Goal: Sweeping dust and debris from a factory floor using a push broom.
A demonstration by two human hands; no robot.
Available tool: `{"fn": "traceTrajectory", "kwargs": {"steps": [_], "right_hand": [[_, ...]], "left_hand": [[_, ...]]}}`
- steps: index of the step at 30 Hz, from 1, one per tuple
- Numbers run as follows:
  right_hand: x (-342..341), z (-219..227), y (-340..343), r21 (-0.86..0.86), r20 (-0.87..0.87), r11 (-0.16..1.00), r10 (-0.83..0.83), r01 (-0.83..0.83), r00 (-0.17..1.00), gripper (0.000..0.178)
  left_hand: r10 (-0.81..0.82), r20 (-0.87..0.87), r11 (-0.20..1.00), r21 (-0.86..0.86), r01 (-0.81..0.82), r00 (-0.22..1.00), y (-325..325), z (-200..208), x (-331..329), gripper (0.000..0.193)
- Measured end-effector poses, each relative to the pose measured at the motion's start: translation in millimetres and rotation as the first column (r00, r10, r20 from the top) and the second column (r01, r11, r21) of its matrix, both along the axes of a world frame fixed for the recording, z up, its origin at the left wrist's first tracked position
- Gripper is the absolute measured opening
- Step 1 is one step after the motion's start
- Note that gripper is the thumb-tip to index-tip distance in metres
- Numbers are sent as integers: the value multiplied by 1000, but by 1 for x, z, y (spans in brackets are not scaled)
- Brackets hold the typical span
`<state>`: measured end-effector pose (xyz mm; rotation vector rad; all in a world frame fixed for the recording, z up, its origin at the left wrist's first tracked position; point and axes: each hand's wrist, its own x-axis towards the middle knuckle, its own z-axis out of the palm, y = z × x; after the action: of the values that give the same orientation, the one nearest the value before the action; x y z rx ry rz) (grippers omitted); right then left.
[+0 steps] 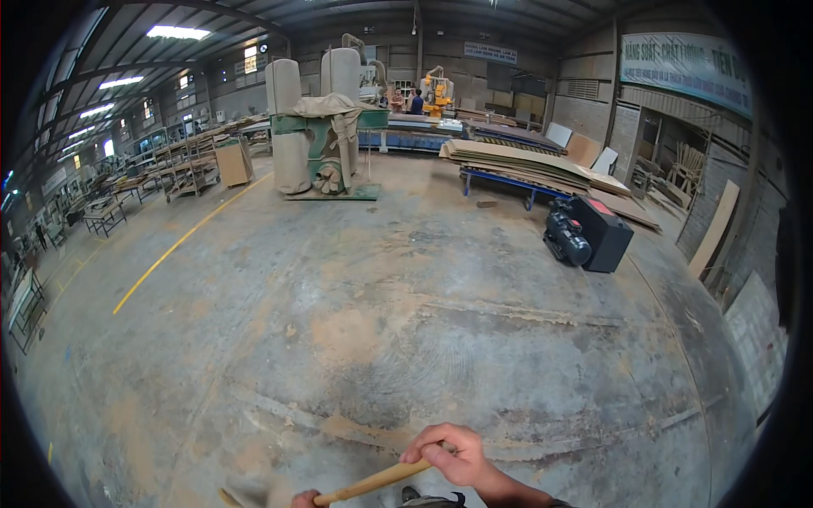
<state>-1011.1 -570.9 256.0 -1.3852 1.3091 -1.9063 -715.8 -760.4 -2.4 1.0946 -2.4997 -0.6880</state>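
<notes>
While your right hand (449,450) wraps around the upper end of the wooden pole (373,483), thumb laid near its tip, your left hand (305,499) closes on it lower down, though the lower edge crops those fingers and hides their exact hold. The pole slants down to your left, in front of your body, above the concrete floor (212,339). Past the left hand shows a blurred tan piece (227,498), perhaps joined to the pole. For good control, let the right hand steer the top, the left bear the load, and mind your dark shoe (410,493). Farther out: dust patches (345,334), a black electric motor (567,240), stacked panels (525,162) and a green dust collector (320,144).
</notes>
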Motion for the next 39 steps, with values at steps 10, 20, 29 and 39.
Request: {"fn": "traceTrajectory", "kwargs": {"steps": [10,20,29,39], "right_hand": [[19,-28,-131,177,295,602,722,-779,626,19],[127,-68,-222,105,659,379,666,-920,349,28],[83,49,-241,212,494,848,337,-486,802,20],[140,85,-186,-195,-244,819,493,-540,835,24]], "left_hand": [[488,175,768,379,-516,855,142,-17,61,45],[594,320,409,670,-619,738,165,-85,101,59],[523,-62,824,292,-486,850,-17,-20,22,34],[356,-460,934,142,-328,814,-161,47,-3,23]]}}
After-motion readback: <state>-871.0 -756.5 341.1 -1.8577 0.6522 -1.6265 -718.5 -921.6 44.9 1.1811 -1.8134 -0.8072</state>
